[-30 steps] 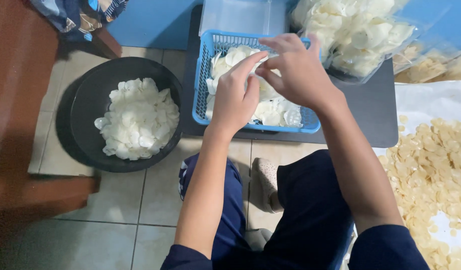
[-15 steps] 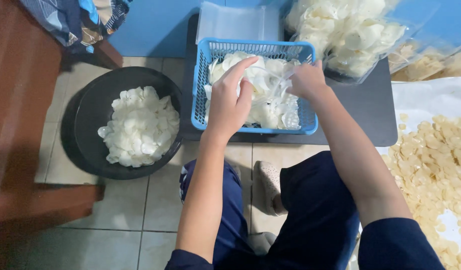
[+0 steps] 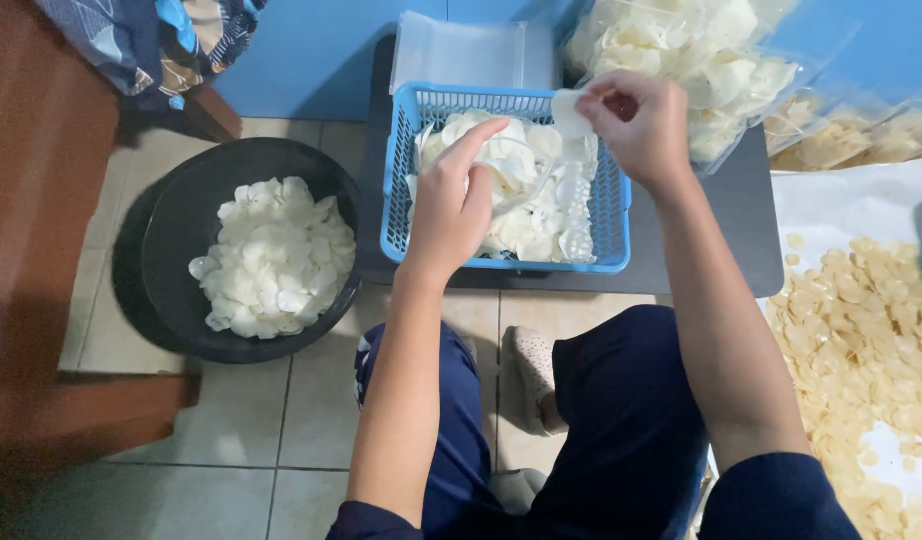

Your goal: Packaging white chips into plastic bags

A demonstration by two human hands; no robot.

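Tiled floor and a dark tabletop (image 3: 701, 260) carry a blue basket (image 3: 401, 200) of white chips (image 3: 516, 190). Left hand (image 3: 451, 205) rests open on them; right hand (image 3: 641, 125) pinches one chip (image 3: 569, 112) above. A loose pinch could drop it beside the black bowl (image 3: 171, 290).

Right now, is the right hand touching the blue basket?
Apart. The head view shows the right hand raised above the blue basket, its fingers pinching a white chip clear of the rim.
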